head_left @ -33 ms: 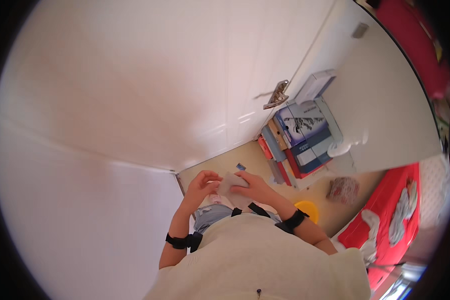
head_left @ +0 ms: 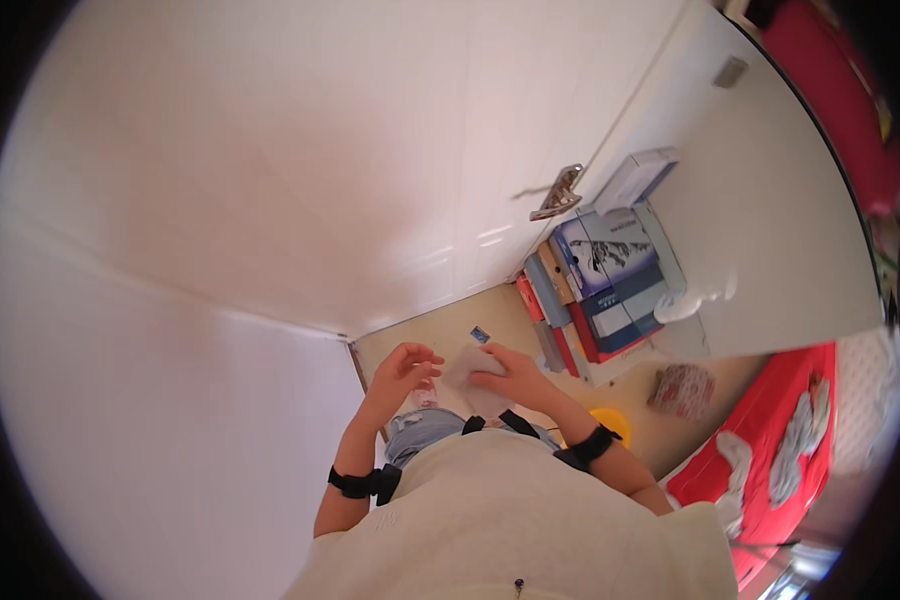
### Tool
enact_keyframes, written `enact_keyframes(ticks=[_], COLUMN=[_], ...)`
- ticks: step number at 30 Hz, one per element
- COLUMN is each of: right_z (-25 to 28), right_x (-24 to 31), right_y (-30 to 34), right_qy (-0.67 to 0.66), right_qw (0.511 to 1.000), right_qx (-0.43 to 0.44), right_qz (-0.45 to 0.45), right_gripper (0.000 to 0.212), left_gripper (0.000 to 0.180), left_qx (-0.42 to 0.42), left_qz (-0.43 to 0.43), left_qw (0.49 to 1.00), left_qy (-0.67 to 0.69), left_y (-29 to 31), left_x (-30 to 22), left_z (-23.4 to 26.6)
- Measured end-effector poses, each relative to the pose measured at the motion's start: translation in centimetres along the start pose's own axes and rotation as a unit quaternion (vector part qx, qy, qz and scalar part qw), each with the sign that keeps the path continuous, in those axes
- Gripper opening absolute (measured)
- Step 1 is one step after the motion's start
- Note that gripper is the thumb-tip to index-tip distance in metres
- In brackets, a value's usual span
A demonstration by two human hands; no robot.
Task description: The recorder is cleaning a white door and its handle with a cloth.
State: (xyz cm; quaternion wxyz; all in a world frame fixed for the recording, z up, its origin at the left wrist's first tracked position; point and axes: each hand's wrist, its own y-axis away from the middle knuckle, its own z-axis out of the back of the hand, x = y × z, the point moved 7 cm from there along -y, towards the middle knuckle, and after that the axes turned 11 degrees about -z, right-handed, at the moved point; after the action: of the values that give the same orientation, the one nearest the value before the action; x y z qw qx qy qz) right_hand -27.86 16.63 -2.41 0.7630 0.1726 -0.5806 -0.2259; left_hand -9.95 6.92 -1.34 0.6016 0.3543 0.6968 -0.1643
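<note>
White door [head_left: 320, 160] looms ahead of the right hand [head_left: 515, 380], where I see a pale sheet [head_left: 478, 396] clamped, liable to slip if that grip loosens, with the left hand [head_left: 404, 371] just beside, fingers parted

1. The view looks out from the wearer's head, the left of two side-by-side fisheye cameras, above the cream shirt [head_left: 510, 510].
2. It faces steeply down the shirt's front, and the shirt, large at the lower middle, lies close to the lens.
3. The left hand [head_left: 403, 367] and right hand [head_left: 515, 378] sit just past the shirt's far edge, a little farther off.
4. Beyond the shirt, farther still, come the floor [head_left: 440, 322] and the white door [head_left: 450, 150], seen from above at a slant.
5. Right of the shirt, red cloth [head_left: 770, 450] bends toward the dark round rim; its true angle is hard to judge there.
</note>
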Motion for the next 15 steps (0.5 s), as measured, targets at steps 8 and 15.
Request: enact_keyframes(ticks=[8, 15], right_z=[10.4, 17.7], right_x=[-8.2, 14.4], right_y=[3.0, -1.5], right_qy=[-0.487, -0.108], right_qw=[0.859, 0.932], right_qx=[0.066, -0.205], right_qz=[-0.145, 0.278], right_gripper=[0.047, 0.045], left_gripper=[0.024, 0.031], left_qx=[0.001, 0.063], left_qz=[0.078, 0.036], left_qw=[0.997, 0.997], left_qy=[-0.016, 0.001], left_y=[5.5, -1.9], left_x=[-0.6, 1.8], left_z=[-1.9, -0.2])
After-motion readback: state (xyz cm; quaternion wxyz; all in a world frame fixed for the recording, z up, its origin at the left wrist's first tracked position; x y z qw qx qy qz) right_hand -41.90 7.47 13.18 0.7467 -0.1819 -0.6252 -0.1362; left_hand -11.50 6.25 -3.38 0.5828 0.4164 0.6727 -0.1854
